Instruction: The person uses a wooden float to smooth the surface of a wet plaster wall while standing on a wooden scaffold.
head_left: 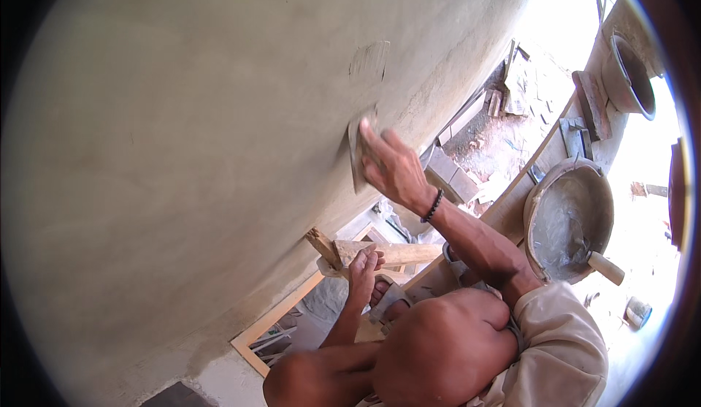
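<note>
My right hand [396,167], with a dark beaded bracelet at the wrist, presses a thin flat plastering trowel [355,160] against the grey-beige plastered wall [197,144]. The blade shows nearly edge-on; its handle is hidden by the hand. A rough, scraped patch [369,62] marks the plaster just above the blade. Lower down, my left hand [363,267] hangs beside a wooden beam [398,253], its fingers loosely curled and somewhat apart, with nothing visible in them. Whether it touches the beam I cannot tell.
On a plank [515,191] to my right stands a basin [537,224] of wet grey mix with a wooden-handled tool [606,268] in it. Beyond lie another trowel [577,140] and a second bowl [617,78]. Below are a wooden frame [281,316], blocks [451,173] and rubble.
</note>
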Motion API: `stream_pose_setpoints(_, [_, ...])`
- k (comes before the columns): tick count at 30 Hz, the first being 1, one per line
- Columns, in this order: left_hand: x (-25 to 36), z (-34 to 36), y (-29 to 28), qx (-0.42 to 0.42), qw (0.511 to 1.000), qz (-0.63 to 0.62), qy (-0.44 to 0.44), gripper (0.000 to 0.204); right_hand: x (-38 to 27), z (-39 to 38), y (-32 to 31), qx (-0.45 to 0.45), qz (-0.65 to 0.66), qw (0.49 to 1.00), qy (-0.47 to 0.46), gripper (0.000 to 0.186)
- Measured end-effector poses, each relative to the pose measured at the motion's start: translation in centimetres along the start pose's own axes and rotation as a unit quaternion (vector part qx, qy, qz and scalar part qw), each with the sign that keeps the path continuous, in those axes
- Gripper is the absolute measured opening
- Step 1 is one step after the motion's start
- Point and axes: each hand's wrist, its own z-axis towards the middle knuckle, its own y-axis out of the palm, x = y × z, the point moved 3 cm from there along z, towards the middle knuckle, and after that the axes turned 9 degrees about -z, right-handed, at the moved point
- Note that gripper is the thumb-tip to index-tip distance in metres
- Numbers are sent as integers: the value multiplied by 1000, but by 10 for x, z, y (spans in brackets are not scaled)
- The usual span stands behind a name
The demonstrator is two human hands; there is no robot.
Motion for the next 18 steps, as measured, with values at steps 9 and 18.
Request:
stream_pose_setpoints(9, [9,-5,11,-12,1000,10,13,39,12,85,-98,163,49,982,76,60])
stream_pose_setpoints(18, [-2,-1,-4,-14,1000,20,13,40,-5,11,-40,45,108,993,16,60])
